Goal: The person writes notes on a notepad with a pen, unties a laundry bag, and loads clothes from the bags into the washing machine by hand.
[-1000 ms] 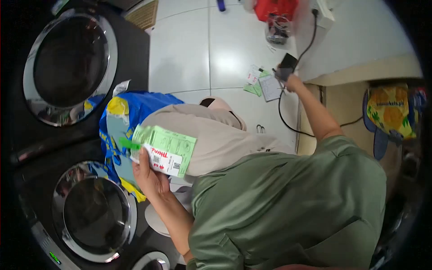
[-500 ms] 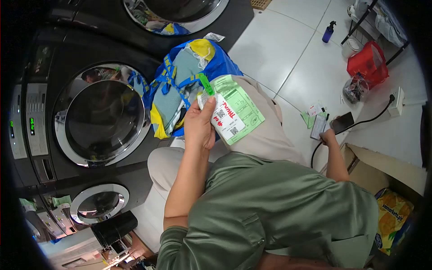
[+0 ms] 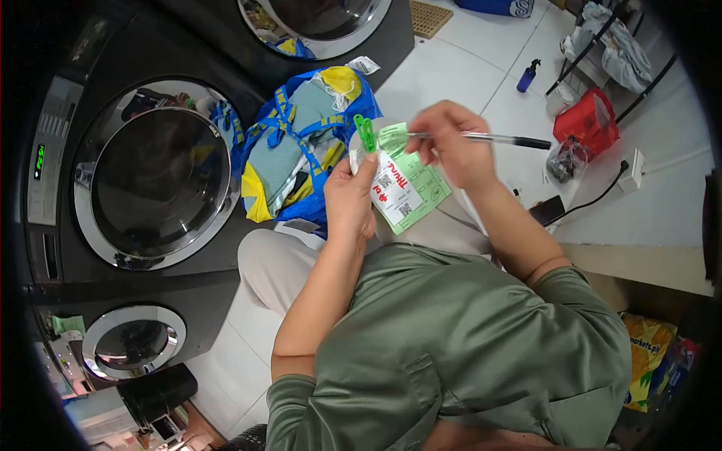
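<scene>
My left hand [image 3: 349,197] pinches a green paper slip [image 3: 430,185] and a white tag [image 3: 396,197] with red handwriting and printed square codes. A green plastic clip [image 3: 365,132] sits at their top edge, by my thumb. Above the slip's upper right side, my right hand [image 3: 460,147] is closed around a pen [image 3: 502,139] with a clear barrel and a dark end pointing right. The pen's other end is close to the slip; whether it touches, I cannot tell. Just beyond my left hand stands a blue bag [image 3: 366,105] stuffed with grey-green and yellow cloth.
Black front-loading machines [image 3: 150,180] line the left side. To the right are a dark phone [image 3: 547,210], a plugged-in black cable [image 3: 594,204], a red bag [image 3: 588,124] and a purple spray bottle [image 3: 528,77]. White floor tiles [image 3: 459,75] lie ahead.
My right hand has come from the lower right, near the papers and phone, up and left to the green slip, now holding a pen. My left hand still holds the slip and tag.
</scene>
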`<action>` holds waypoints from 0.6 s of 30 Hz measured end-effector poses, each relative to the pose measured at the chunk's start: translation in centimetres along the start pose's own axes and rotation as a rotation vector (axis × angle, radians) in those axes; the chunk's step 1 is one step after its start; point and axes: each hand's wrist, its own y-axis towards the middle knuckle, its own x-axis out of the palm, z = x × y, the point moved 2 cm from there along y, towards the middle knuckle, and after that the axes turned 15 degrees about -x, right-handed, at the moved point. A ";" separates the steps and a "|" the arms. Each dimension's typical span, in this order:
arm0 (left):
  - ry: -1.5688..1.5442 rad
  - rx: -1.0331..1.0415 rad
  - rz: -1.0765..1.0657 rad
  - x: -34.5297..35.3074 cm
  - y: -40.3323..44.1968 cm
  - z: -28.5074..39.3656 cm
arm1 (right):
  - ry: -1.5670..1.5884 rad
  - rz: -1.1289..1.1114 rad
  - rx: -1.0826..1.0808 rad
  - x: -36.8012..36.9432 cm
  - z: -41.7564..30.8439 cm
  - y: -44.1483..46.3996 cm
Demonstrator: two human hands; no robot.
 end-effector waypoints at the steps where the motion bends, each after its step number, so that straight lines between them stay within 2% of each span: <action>1: -0.008 -0.010 0.003 0.0 -0.2 0.0 | -0.026 0.063 0.010 1.6 0.9 0.3; 4: -0.046 -0.060 -0.014 -0.4 -0.2 0.3 | -0.140 -0.020 -0.088 2.1 4.9 0.5; 5: -0.080 -0.083 -0.023 -0.3 -0.3 0.5 | -0.156 0.038 -0.013 2.0 5.7 0.3; 10: -0.111 -0.145 -0.056 -0.5 0.1 0.7 | -0.418 0.151 0.030 2.1 5.9 0.5; 18: 0.051 0.040 -0.010 -0.4 0.4 0.4 | -0.493 0.133 -0.122 2.2 6.3 0.4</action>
